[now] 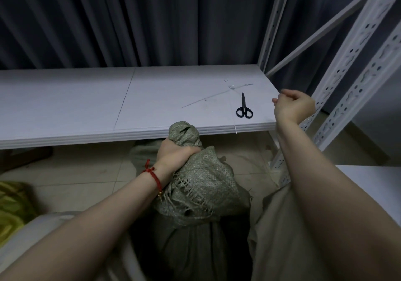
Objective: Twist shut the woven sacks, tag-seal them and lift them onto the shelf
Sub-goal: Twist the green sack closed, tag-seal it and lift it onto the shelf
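A green woven sack stands on the floor between my arms, below the front edge of the white shelf board. My left hand grips its twisted neck, and the bunched top sticks up above my fist. My right hand is raised at the shelf's right corner with its fingers curled; nothing shows in it. Thin white tag ties lie on the shelf, and one tie hangs over the front edge. Frayed strands hang from the sack's side.
Black scissors lie on the shelf near the ties. White perforated uprights and a diagonal brace rise at the right. Another green sack lies under the shelf. A yellow-green bundle sits at the left, and a white board at the right.
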